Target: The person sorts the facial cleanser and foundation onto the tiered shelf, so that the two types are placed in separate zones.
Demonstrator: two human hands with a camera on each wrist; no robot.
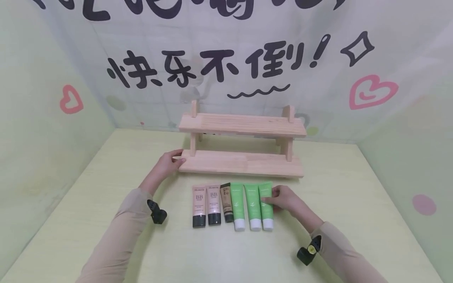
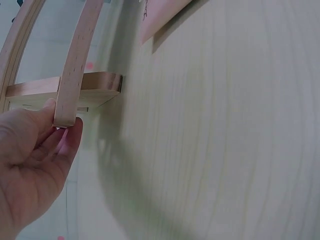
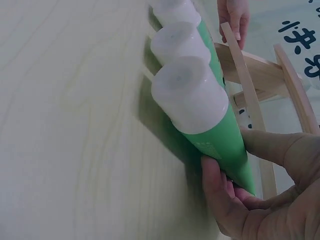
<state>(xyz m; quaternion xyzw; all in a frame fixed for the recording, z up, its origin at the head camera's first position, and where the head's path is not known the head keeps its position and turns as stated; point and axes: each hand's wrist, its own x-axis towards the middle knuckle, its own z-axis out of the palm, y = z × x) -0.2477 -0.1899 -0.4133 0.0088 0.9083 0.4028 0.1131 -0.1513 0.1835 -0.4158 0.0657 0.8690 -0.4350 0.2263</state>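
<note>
A two-tier wooden shelf (image 1: pixel 240 163) stands at the back of the table. My left hand (image 1: pixel 170 163) pinches the left end of its lower board, thumb on top and fingers beneath, as the left wrist view shows. At the right end of a row of tubes, my right hand (image 1: pixel 284 197) holds the outermost green tube (image 1: pixel 266 208) between thumb and fingers. Its white cap (image 3: pixel 190 95) faces the near side. Two more green tubes (image 1: pixel 253 204) lie beside it, then a small brown tube (image 1: pixel 226 200) and two pink BB cream tubes (image 1: pixel 214 202) on the left.
The pale wood-grain table (image 1: pixel 219 255) carries the shelf and the row of tubes, which lie just in front of the lower board. A printed cloth backdrop (image 1: pixel 219 94) with black lettering hangs behind. Similar pale walls (image 1: pixel 417 157) border both sides.
</note>
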